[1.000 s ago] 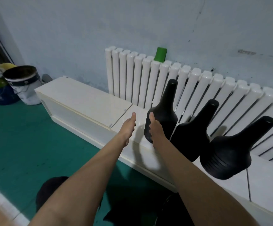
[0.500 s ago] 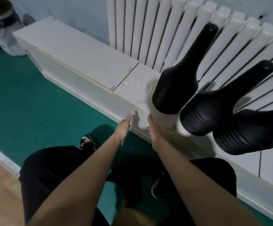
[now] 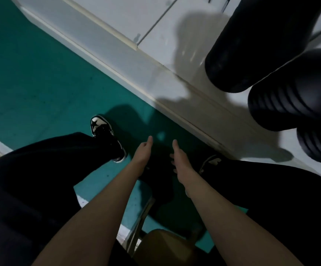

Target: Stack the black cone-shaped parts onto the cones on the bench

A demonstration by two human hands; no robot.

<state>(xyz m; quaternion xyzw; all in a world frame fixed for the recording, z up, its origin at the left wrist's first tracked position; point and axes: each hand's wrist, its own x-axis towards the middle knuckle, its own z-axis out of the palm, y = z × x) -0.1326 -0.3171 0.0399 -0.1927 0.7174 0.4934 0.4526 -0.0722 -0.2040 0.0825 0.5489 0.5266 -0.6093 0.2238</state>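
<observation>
My left hand (image 3: 143, 154) and right hand (image 3: 178, 162) hang low between my knees, a little apart, palms turned toward each other, fingers straight and holding nothing. They are above the green floor (image 3: 40, 73), well clear of the desk (image 3: 155, 45). I count three black cones on the desk at my right, in a row running toward me: the far one (image 3: 251, 50) smooth, the middle one (image 3: 294, 93) and the near one (image 3: 319, 146) ribbed round the base. I cannot tell whether those ribs are layers already stacked. I judge the stacking has barely begun or is between rounds: no loose part is in either hand, and none is plainly in view. There is a dark patch on the floor under my hands, but it may be parts or only shadow. I also count two shoes, one (image 3: 105, 135) by my left leg and one (image 3: 212, 162) half hidden by my right, and one stool (image 3: 161, 244) under me.
</observation>
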